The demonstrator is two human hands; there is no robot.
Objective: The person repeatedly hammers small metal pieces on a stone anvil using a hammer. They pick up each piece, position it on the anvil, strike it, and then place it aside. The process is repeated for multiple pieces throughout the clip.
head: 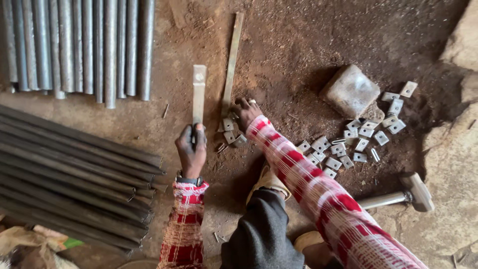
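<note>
The left hand (191,149) is closed around the lower end of a flat metal strip (198,94), which points toward 12 o'clock and shows 1 hole near its top. The right hand (246,112) rests with fingers curled down on a small cluster of square metal plates (230,130) lying on the dirt floor (298,45), just at 3 o'clock of the strip; whether it has a plate pinched cannot be told. A second, longer flat bar (232,62) lies on the ground at 1 o'clock of the left hand.

Judged procedure for a clean pick and fit:
1. Hold the strip steady and level, grip low so the holed end is free.
2. Take 1 plate only; the pieces touch and overlap, so separate it by its edge.
3. Keep the fingers away from cut edges.

More plates (368,132) lie scattered at 3 o'clock, beside a stone block (350,89). A hammer (404,194) rests at 4 o'clock, well apart. Steel tubes (74,45) are stacked at 10 o'clock.
</note>
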